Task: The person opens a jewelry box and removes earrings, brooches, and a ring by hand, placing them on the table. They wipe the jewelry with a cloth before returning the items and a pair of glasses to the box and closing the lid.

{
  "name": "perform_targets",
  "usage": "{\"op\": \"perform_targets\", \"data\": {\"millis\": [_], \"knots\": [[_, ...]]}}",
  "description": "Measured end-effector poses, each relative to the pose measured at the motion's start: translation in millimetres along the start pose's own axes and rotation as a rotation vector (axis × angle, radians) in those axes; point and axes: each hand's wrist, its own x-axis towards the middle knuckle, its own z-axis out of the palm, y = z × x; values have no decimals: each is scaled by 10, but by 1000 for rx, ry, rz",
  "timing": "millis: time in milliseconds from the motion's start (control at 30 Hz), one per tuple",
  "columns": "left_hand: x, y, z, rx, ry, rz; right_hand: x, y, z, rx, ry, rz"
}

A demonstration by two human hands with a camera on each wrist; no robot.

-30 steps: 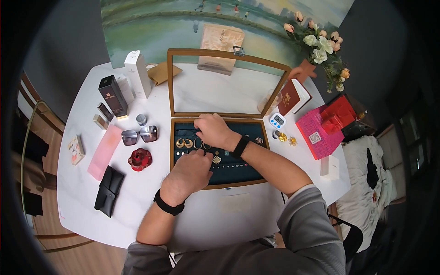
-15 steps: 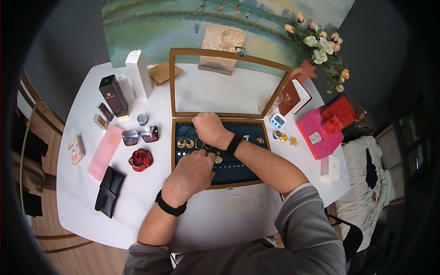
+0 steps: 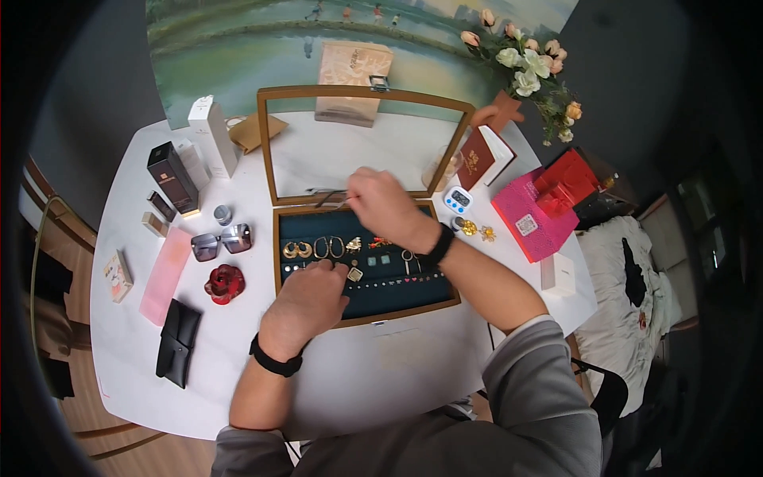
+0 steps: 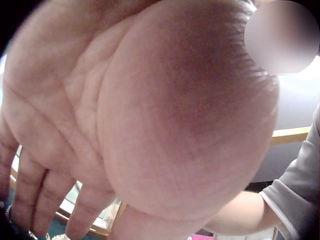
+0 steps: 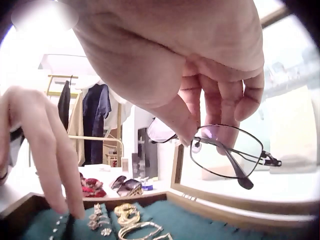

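Observation:
My right hand (image 3: 385, 207) pinches a pair of thin dark-framed eyeglasses (image 5: 227, 152) between thumb and fingers. In the right wrist view the eyeglasses hang over the back of a wooden jewelry box (image 3: 405, 315), one temple pointing down. My left hand (image 3: 306, 300) reaches over the box's front left, its extended fingertips at the teal lining near small stud earrings. Gold hoop earrings (image 3: 297, 250) and larger thin hoops (image 3: 328, 247) lie just behind them. A square gold-edged piece (image 3: 354, 274) sits beside the left hand. The palm fills most of the left wrist view.
The box's glass lid (image 3: 266, 151) stands raised at the back. To the left are sunglasses (image 3: 222, 242), a red flower (image 3: 224, 284), a black case (image 3: 178, 342) and several cosmetic boxes. A white timer (image 3: 458, 200) and a pink bag (image 3: 524, 215) stand to the right.
My right hand has lifted the eyeglasses from the back left of the box to above its rear edge. The left hand keeps its place over the box; the head view has shifted slightly.

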Motion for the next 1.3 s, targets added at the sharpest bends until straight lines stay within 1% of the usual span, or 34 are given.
{"op": "perform_targets", "data": {"millis": [33, 67, 167, 233, 267, 333, 400, 467, 500, 533, 667, 733, 867, 933, 967, 1033, 1067, 1133, 1267, 1300], "knots": [[1, 3, -6, 3, -1, -5, -105, 49, -194, -43, 82, -18], [3, 10, -11, 8, -2, -12, -242, 106, -407, -68, 89, 14], [18, 42, -4, 17, -26, -19, -794, 367, -938, -225, 42, 197], [35, 67, 9, 24, -47, -15, -1252, 643, -1138, -306, -15, 353], [39, 76, 15, 17, -43, -13, -1493, 771, -1189, -355, -49, 433], [46, 79, 56, 11, -43, -6, -1921, 1007, -1242, -463, -164, 521], [52, 77, 102, 44, -4, 20, -2269, 1158, -1229, -496, -155, 567], [57, 100, 104, 53, -12, 18, -2499, 1241, -1244, -524, -140, 607], [61, 97, 120, 55, -23, 9, -2588, 1276, -1255, -515, -154, 663], [64, 94, 127, 57, -34, -2, -2639, 1296, -1262, -505, -168, 718], [73, 107, 125, 74, -43, -15, -2806, 1400, -1236, -508, -207, 722], [79, 102, 119, 67, -57, -35, -2847, 1464, -1228, -468, -219, 637], [87, 101, 105, 72, -76, -52, -2823, 1444, -1269, -441, -197, 670], [78, 114, 93, 68, -77, -55, -2813, 1377, -1335, -333, -110, 730], [76, 108, 92, 65, -79, -57, -2819, 1402, -1338, -333, -114, 729], [86, 104, 99, 83, -72, -50, -2823, 1466, -1359, -361, 6, 827], [90, 98, 115, 81, -75, -46, -2807, 1489, -1360, -364, 5, 831], [97, 76, 155, 97, -62, -31, -2745, 1543, -1337, -453, 72, 923], [75, 75, 157, 71, -50, -9, -2737, 1806, -1179, -541, 59, 934], [65, 82, 146, 77, -41, -4, -2736, 1858, -1142, -560, 49, 970]]}}
